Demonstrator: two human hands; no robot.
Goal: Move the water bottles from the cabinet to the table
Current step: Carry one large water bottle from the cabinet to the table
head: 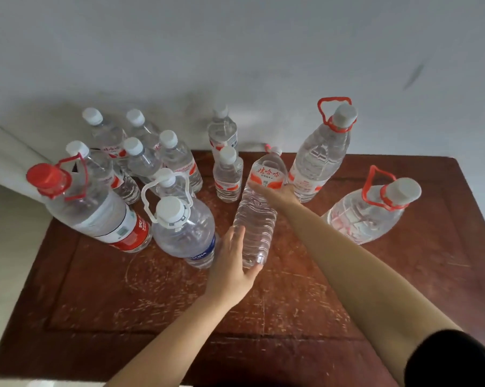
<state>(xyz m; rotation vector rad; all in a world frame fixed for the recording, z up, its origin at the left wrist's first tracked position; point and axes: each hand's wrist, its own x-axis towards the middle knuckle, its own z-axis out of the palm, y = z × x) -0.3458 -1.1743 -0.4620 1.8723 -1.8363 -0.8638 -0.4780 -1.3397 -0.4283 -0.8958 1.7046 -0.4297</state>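
A large clear water bottle (pixel 256 219) with a red-and-white label is in both my hands above the dark wooden table (pixel 263 317), tilted away from me. My left hand (pixel 231 263) cups its lower end from the left and below. My right hand (pixel 275 195) grips it at the label near the shoulder. Several other water bottles stand on the table: a big red-capped one (pixel 90 208) at the left, a blue-labelled one with a white handle (pixel 184 233), small bottles (pixel 227 177) behind, and two red-handled ones (pixel 319 157) (pixel 370 210) at the right.
A white wall (pixel 235 51) rises right behind the table. A cluster of small bottles (pixel 140 152) fills the back left. The table's front half is bare scratched wood. A pale floor (pixel 6 233) shows at the left.
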